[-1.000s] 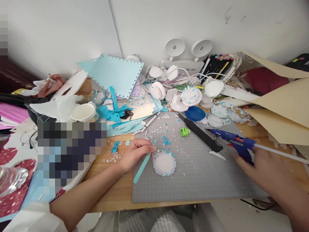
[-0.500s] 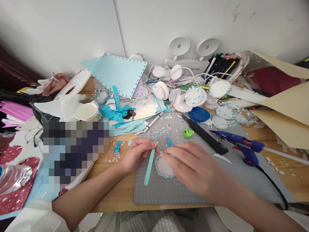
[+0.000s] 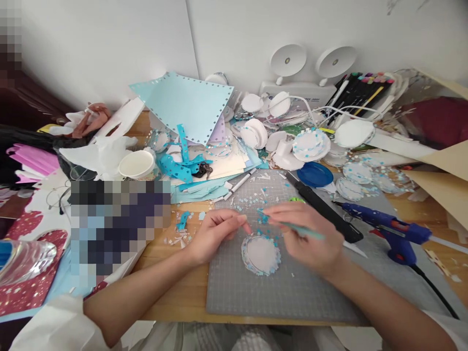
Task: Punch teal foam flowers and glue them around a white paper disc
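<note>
My right hand [image 3: 310, 236] hovers over the cutting mat [image 3: 248, 297], blurred by motion, with a slim turquoise tool [image 3: 302, 230], tapered like tweezers, gripped between its fingers. Its fingertips are near a small cluster of blue star cutouts [image 3: 262, 219]. My left hand [image 3: 221, 231] rests at the mat's left side, thumb and index finger pinched together; anything between them is too small to make out. Just below the hands lies a round white disc [image 3: 261, 253], flat on the mat, its rim ringed with little blue and white stars.
A blue glue gun [image 3: 387, 226], a black utility knife [image 3: 325, 204] and a blue lid [image 3: 315, 174] lie to the right. Behind are star-trimmed discs [image 3: 310, 144], punched blue paper [image 3: 186, 105] and a white cup [image 3: 137, 165]. A clear bottle [image 3: 27, 261] is at far left.
The turquoise tool has passed from my left hand into my right. My right hand has moved up and away from the disc, uncovering it. The view has shifted slightly.
</note>
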`<state>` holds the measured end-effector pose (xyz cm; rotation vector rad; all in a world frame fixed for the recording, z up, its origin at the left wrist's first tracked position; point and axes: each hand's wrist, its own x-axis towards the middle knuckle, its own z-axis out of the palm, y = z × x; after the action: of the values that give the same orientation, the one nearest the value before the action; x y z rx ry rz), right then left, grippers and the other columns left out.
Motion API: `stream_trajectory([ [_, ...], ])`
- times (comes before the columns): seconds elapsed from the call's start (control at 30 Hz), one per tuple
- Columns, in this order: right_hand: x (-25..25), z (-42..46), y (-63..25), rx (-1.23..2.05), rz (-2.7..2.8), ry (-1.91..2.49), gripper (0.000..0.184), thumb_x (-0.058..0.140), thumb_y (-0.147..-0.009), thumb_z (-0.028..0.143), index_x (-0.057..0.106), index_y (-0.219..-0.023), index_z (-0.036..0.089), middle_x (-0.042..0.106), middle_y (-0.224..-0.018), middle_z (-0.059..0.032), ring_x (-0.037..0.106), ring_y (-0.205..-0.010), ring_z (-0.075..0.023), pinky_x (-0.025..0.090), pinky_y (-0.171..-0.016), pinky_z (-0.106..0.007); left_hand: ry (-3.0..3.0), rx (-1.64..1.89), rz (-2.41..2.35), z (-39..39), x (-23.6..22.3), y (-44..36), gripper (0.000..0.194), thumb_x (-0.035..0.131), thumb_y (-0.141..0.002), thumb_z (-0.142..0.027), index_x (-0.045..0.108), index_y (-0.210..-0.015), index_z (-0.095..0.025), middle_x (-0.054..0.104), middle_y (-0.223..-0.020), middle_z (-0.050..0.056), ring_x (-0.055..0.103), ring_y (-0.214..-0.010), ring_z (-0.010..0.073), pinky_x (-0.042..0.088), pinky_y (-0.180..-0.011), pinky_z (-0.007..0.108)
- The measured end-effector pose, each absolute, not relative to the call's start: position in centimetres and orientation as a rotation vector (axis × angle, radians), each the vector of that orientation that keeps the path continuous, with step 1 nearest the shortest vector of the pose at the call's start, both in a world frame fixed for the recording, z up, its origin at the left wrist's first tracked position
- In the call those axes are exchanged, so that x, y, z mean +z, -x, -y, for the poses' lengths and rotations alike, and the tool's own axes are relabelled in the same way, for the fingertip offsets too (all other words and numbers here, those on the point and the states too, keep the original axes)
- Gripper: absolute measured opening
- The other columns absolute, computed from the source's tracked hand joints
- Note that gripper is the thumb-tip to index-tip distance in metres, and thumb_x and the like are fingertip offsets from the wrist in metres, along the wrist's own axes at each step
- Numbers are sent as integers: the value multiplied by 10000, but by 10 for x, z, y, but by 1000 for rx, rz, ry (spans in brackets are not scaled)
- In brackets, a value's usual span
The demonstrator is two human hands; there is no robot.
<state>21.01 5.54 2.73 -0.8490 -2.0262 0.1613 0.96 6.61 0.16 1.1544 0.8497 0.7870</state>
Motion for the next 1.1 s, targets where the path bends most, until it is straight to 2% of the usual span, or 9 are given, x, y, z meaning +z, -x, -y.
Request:
stream_trajectory([
  [0.13,19,-60,-224,440,1626,1158,97,586,-838,148,571,-892,227,718,-811,-24,700,-745,-173,586,-661,-306,-1430,755,-952,-65,3,-9,353,545,-855,-393,609,-637,-122,452,-554,-7,354,-534,94,257,-501,230],
  [0.27,21,-63,-230,759,1444,1190,38,577,-858,222,540,-868,230,720,-761,-16,688,-625,-162,583,-562,-284,-1610,669,-954,-64,2,-9,311,542,-853,-350,553,-633,-131,422,-546,-14,326,-508,87,239,-462,216],
  [0.43,24,-61,-227,996,1481,1134,62,575,-865,243,524,-844,214,715,-737,-16,677,-584,-146,578,-539,-264,-1797,612,-846,-65,1,-8,243,535,-845,-249,534,-632,-133,404,-540,-15,337,-498,84,239,-451,211],
  [0.7,20,-55,-221,1196,1436,1136,99,587,-856,252,519,-839,181,700,-737,-35,665,-608,-131,553,-563,-247,-1876,588,-835,-67,4,-12,211,527,-821,-179,530,-616,-132,358,-503,-35,316,-473,72,242,-434,193],
  [1.1,14,-55,-220,1285,1373,1203,98,617,-834,260,542,-840,196,676,-730,-26,650,-631,-131,547,-596,-251,-1845,606,-829,-65,1,-11,177,535,-801,-149,537,-626,-128,383,-525,-33,336,-481,69,254,-426,180],
])
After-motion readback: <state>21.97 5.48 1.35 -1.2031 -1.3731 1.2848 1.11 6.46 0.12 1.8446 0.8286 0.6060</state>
